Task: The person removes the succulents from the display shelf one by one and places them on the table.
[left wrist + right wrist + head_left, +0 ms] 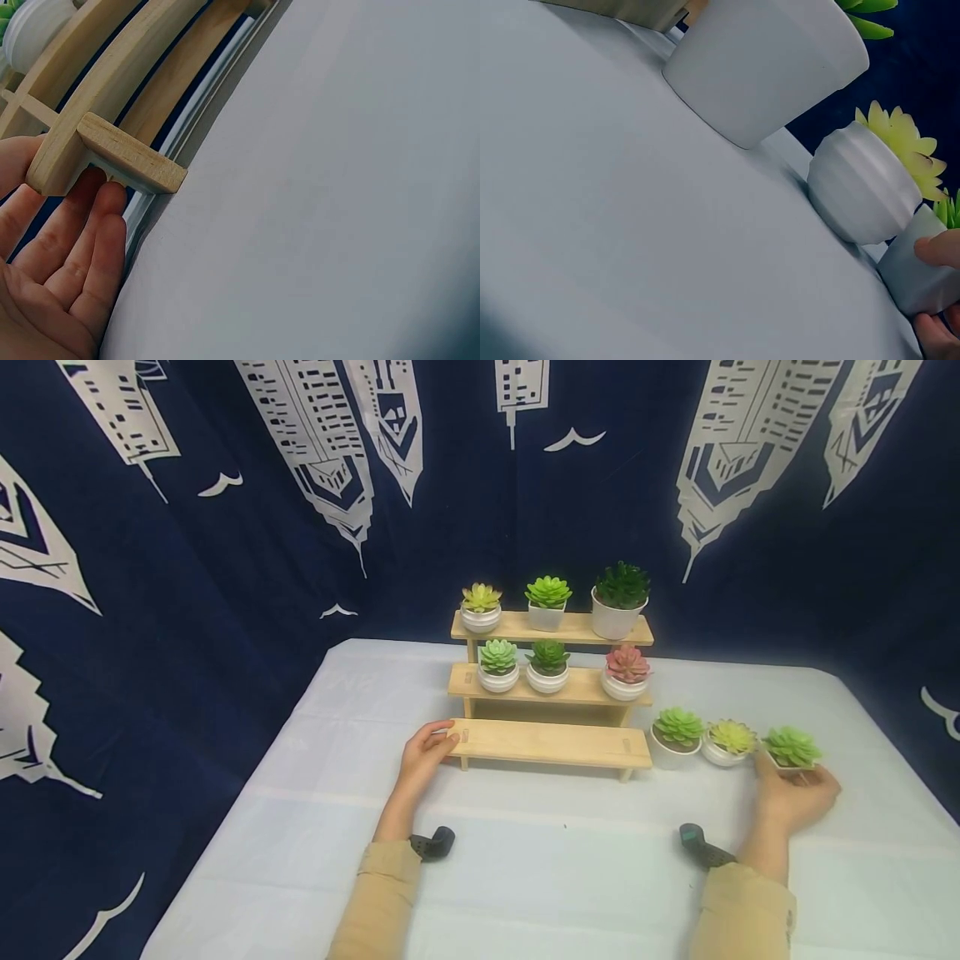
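Tabletop (547,877): bright, evenly lit; greyer in wrist views
Right hand (795,797): slightly blurred in head view
Wooden stand (127,67): bowed in left wrist view
White ribbed pot (862,184): soft shadow

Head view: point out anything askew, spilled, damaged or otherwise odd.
The backdrop looks odd: its printed buildings are upside down, spires pointing down. On the middle tier of the wooden stand, the pink succulent sits apart from its dark green neighbour. I see no clear spill or damage.
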### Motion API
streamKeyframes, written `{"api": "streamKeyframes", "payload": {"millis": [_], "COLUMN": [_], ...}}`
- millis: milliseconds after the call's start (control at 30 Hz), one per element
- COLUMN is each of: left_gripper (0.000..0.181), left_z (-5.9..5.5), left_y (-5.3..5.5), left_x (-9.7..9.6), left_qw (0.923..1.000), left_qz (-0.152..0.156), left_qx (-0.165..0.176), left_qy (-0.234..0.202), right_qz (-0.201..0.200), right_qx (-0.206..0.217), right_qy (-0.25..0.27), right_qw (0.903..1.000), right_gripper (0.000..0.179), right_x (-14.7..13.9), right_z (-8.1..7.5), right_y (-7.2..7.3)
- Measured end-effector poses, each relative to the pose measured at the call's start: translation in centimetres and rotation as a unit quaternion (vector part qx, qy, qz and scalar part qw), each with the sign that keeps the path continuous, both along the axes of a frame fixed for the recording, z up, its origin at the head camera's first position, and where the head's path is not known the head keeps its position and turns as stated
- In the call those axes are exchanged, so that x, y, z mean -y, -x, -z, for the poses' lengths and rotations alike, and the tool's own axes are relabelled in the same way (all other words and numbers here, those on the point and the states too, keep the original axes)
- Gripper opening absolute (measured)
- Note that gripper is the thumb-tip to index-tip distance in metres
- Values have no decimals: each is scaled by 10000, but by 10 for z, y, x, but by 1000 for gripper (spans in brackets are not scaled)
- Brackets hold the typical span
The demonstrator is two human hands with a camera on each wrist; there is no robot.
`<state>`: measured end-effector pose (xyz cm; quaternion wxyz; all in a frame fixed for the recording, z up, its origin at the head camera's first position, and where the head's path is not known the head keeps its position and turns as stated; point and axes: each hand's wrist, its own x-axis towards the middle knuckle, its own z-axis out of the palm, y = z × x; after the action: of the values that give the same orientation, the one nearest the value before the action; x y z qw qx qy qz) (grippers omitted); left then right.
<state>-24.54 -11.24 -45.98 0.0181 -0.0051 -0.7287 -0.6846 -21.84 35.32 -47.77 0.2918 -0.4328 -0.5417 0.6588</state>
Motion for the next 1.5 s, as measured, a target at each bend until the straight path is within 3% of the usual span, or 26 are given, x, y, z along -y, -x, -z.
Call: {"api": "streamKeyframes", "payload": {"millis": [267,533,767,833,1233,1500], "left_gripper": [34,34,38,38,31,31], "left_z": [4,6,30,32,31,30], "left_y": [2,2,17,18,18,18], "left_x": [-2,-2,2,2,1,1], "left_qw": [10000,10000,9999,9999,9996,9996], "left_qz": [-10,42,14,-38,-223,-257], "left_qx": [49,-14,51,35,-121,-91], "left_qy": [-56,12,-90,-95,-119,-98], "right_qz": [-223,-219,-110,-100,-246,-892], "right_qx": [255,497,186,5,-1418,-1408], "right_qy": [-177,-1131,-1443,-1431,-1211,-1996], "right_qw": [9993,9921,9893,9897,9822,9656], "right_gripper": [83,70,62,62,58,53], "right_x": [-1,4,14,19,48,86], "right_z": [-4,-17,-46,-54,-96,-109], "right_y": [-4,-9,-13,-13,-12,-7]}}
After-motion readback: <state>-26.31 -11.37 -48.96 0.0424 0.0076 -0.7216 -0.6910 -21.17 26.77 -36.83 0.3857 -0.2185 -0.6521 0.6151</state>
